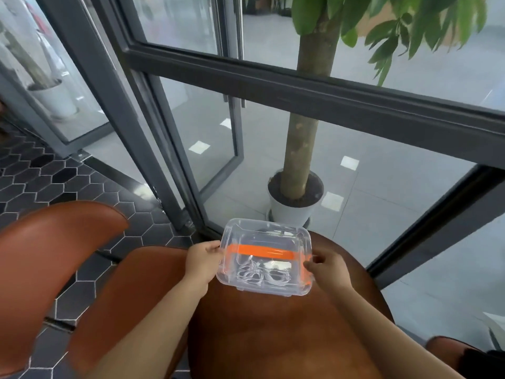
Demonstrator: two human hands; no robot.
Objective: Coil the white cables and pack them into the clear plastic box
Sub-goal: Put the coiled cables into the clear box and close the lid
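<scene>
Lobby or café: glass doors (175,110), potted tree (300,160), leather chairs (54,255).

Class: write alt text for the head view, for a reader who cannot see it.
The left hand and right hand hold a clear box by its sides over a brown table; white cables lie coiled inside. A potted tree stands behind, by glass doors.

Round brown table (273,337), clear plastic box (246,231) on top.

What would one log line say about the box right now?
left hand: grips clear plastic box, left edge | right hand: grips right edge | white cables: inside box | lid: appears on
</scene>
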